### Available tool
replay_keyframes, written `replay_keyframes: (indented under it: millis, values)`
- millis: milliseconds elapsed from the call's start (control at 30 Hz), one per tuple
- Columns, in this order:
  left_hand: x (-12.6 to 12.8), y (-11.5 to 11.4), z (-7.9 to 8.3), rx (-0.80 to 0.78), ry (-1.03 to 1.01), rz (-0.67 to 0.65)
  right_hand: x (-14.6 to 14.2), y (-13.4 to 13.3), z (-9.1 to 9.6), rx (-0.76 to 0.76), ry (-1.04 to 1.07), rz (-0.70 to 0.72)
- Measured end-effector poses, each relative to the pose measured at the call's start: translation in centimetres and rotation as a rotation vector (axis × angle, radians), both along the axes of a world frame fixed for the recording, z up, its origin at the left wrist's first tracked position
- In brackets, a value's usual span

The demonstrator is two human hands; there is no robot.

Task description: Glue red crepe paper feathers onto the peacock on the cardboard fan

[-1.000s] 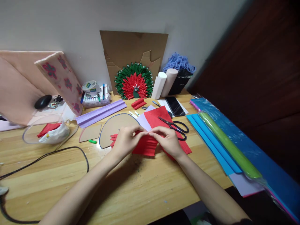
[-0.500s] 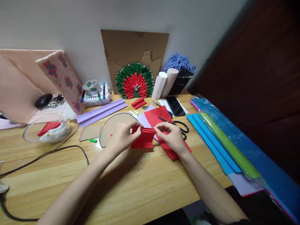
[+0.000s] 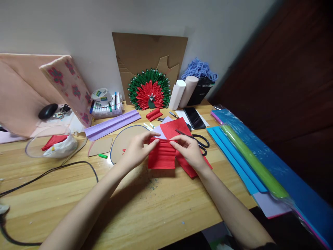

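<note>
Between both hands, a red sheet of crepe paper [image 3: 161, 158] is held up above the table, with several creases running across its upper part. My left hand [image 3: 141, 147] pinches its upper left edge between thumb and fingers. At the upper right edge, my right hand [image 3: 189, 150] pinches it the same way. Just behind my right hand lie black-handled scissors [image 3: 201, 141] on a larger red sheet [image 3: 174, 127]. A round cardboard piece [image 3: 122, 140] with a blue rim lies partly under my left hand.
A peacock figure [image 3: 149, 90] leans on cardboard at the wall. Around the table stand a marker box [image 3: 106, 110], a clear bowl [image 3: 32, 147] and white rolls [image 3: 177, 94]. A phone [image 3: 194, 118] lies at the back right. Wrapped paper rolls [image 3: 255, 161] line the right edge; a black cable [image 3: 78, 162] crosses the left.
The red paper has been spread out from its folded state, so more of its creased surface shows. Both hands keep their pinch on its top edge.
</note>
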State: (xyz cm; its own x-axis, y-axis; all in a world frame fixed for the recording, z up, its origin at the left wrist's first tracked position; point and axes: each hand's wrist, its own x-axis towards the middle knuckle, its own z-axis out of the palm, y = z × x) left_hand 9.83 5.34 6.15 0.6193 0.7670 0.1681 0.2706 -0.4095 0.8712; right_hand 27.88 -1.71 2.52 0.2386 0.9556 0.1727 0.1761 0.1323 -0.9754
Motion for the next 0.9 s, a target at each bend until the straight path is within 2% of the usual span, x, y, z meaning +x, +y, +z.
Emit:
replay_keyframes:
  millis: [167,333,500,600,900]
  values:
    - [0.2,0.2,-0.8,-0.239,-0.109,-0.127,0.3,0.2,0.1,0.078,0.004,-0.168]
    - [0.3,0.1,-0.8,-0.486,-0.136,-0.195,0.1,-0.1,0.4,0.136,-0.083,-0.136]
    - [0.3,0.0,-0.2,-0.523,-0.088,-0.122,-0.2,-0.8,0.7,0.254,-0.278,-0.155]
    - [0.2,0.0,-0.1,-0.532,-0.092,-0.126,-0.3,-1.2,0.7,0.302,-0.359,-0.156]
    - [-0.1,-0.3,0.8,-0.54,-0.065,-0.17,0.0,-1.4,0.3,0.424,-0.417,-0.121]
